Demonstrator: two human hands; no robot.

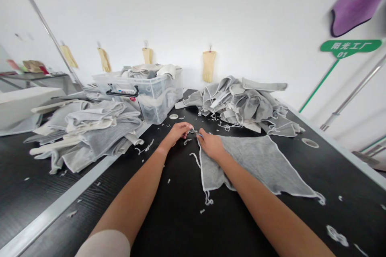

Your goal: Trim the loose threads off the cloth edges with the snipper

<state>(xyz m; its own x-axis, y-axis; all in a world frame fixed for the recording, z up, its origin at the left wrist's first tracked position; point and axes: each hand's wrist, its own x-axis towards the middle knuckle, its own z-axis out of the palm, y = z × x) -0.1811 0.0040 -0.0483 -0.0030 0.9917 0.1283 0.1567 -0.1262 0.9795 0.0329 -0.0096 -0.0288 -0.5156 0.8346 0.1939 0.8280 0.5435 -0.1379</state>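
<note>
A grey cloth piece with white edging (256,154) lies spread on the black table, loose threads trailing from its corners. At its upper left corner my left hand (178,132) pinches the end of the white edging. Close beside it, my right hand (210,144) is closed around small thread snips (198,133), mostly hidden by the fingers, with their tip at the white strand. The right wrist rests over the cloth's left part. A loose white cord (195,160) hangs off the cloth's left edge.
Grey cloths are heaped on the left (96,128) and at the back right (244,100). Between them stands a clear plastic bin (157,100) full of cloths. White scraps litter the black table (175,217). Yellow gloves (208,66) hang on the wall.
</note>
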